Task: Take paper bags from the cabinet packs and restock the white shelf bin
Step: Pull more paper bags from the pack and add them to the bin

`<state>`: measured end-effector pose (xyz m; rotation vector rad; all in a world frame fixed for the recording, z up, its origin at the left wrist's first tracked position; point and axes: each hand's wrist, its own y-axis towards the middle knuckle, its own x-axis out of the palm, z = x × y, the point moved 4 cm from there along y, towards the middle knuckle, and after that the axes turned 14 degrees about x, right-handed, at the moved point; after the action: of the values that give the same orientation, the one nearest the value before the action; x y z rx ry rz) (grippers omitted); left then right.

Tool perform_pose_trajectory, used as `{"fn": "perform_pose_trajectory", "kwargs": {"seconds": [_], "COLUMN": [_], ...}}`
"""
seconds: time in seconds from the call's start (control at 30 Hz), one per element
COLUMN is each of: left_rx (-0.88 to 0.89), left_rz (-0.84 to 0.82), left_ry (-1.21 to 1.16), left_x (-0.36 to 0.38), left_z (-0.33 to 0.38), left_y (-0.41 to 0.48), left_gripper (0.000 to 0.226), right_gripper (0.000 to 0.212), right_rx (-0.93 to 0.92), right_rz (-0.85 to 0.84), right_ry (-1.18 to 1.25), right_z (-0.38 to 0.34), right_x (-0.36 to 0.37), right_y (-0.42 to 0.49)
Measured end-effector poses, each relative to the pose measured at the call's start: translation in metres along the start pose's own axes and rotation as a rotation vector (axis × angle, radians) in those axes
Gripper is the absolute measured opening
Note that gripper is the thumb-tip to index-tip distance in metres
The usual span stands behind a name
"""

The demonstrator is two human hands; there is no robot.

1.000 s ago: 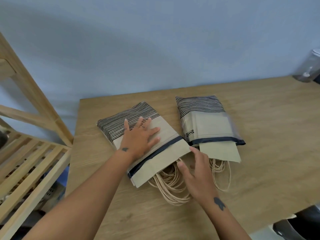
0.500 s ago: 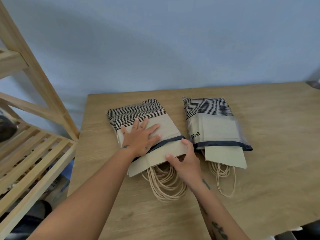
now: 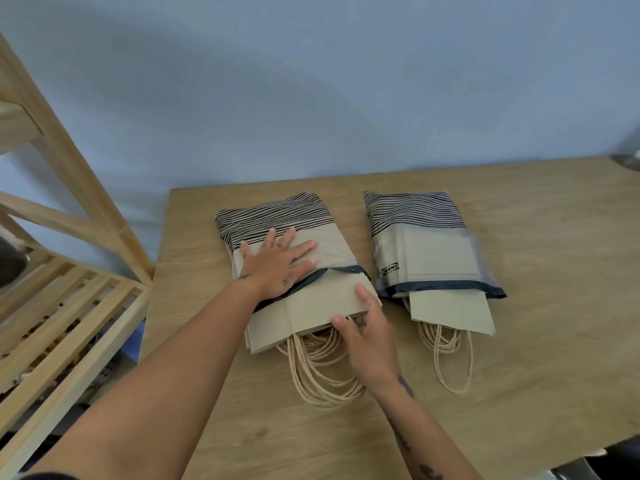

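On the wooden surface (image 3: 536, 237), the left hand (image 3: 277, 266) is pressing flat, fingers spread, on the left bag pack (image 3: 287, 220), while the right hand (image 3: 369, 336) is pinching its protruding paper bags (image 3: 311, 313).

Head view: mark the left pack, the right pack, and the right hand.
left pack (image 3: 273, 216), head view, on its striped far end.
right pack (image 3: 433, 251), head view, on the plain middle of its wrap.
right hand (image 3: 372, 344), head view, on the back of the hand at the left pack's open end.

Black-striped tan packs (image 3: 277, 220), beige bags (image 3: 311, 313), blue wall (image 3: 311, 81)
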<state>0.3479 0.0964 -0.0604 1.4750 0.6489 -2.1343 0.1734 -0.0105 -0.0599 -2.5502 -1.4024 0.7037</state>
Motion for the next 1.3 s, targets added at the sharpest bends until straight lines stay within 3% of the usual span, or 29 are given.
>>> {"fn": "perform_pose_trajectory", "kwargs": {"seconds": [0.33,0.6,0.87,1.3], "left_rx": [-0.004,-0.079,-0.180,-0.120], "left_rz": [-0.019,0.199,0.014,0.005], "left_ry": [-0.005,0.240,-0.036,-0.012], "left_x": [0.000,-0.014,-0.008,-0.002], "left_z": [-0.014,0.004,-0.010,-0.019], "left_y": [0.005,-0.001,-0.001,0.006], "left_gripper": [0.052,0.051,0.058,0.060], "right_gripper": [0.072,0.068,0.066,0.061], "right_rx": [0.050,0.062,0.044,0.118], "right_rz": [0.003,-0.030,-0.121,-0.134], "right_ry": [0.089,0.207,0.208,0.350], "right_z": [0.029,0.013,-0.010,0.032], "right_x": [-0.015,-0.002,0.017,-0.004], "right_y": [-0.036,-0.011,0.004,-0.039]}}
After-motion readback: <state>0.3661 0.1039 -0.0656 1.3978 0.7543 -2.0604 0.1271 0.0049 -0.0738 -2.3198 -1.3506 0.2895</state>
